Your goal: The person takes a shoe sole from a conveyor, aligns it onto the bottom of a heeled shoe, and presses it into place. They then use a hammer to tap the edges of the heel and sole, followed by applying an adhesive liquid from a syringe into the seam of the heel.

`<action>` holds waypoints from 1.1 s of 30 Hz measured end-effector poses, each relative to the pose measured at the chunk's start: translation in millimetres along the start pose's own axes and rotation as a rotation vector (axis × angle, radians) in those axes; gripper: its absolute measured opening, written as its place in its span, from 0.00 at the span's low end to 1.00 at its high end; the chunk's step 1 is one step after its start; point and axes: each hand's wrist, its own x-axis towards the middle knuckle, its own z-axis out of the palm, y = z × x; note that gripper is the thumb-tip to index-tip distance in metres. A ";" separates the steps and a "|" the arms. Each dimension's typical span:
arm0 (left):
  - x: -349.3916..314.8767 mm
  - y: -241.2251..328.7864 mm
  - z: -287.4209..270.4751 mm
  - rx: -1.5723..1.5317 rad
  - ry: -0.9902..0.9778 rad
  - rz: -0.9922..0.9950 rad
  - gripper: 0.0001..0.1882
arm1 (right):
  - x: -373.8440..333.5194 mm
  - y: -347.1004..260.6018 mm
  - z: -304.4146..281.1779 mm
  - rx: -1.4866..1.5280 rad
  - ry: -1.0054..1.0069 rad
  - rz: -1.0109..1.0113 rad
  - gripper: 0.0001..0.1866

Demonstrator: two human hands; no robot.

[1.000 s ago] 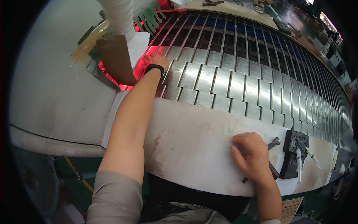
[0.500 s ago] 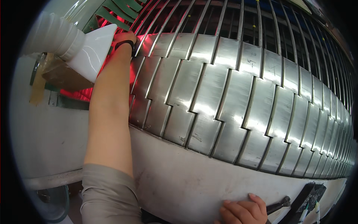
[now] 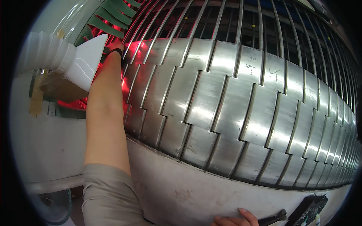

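Note:
My left arm stretches up the left side, and my left hand (image 3: 117,46), with a dark band at the wrist, reaches into a red-lit gap below green hanging strips (image 3: 109,20). Its fingers are hidden there. Beside the wrist stands a white flared nozzle (image 3: 85,58) on a ribbed white hose (image 3: 45,52). The curved metal conveyor (image 3: 196,101) of overlapping plates lies just right of the forearm. Low at the picture's edge, my right hand (image 3: 236,220) rests on the pale ledge (image 3: 181,188), fingers apart and partly cut off. A dark tool handle (image 3: 273,217) lies against or beside it.
Long metal rods (image 3: 260,26) run up from the plates over a dark space. A black block (image 3: 310,208) with small tubes beside it sits at the lower right. Brown cardboard (image 3: 62,88) is taped under the nozzle. A round clear-edged object (image 3: 56,207) is at lower left.
The whole view has shifted, so the conveyor sits a little lower. My left hand shows less now, further under the strips. My right hand has slipped lower, nearer the picture's edge.

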 end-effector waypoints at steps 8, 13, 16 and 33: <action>-70.8 50.3 -15.1 0.016 -0.216 -0.077 0.31 | 22.2 -4.7 -1.0 -0.046 -0.056 0.058 0.13; -24.8 -1.9 8.9 0.085 -0.192 0.138 0.37 | 27.1 -4.1 3.2 -0.047 -0.123 0.042 0.13; -17.1 -19.8 69.6 -0.207 -0.065 0.018 0.41 | 34.3 -7.3 12.0 -0.038 -0.106 0.080 0.13; -423.4 133.6 -160.1 0.023 -0.172 0.747 0.33 | 2.4 -12.3 29.0 -0.194 0.140 -0.161 0.10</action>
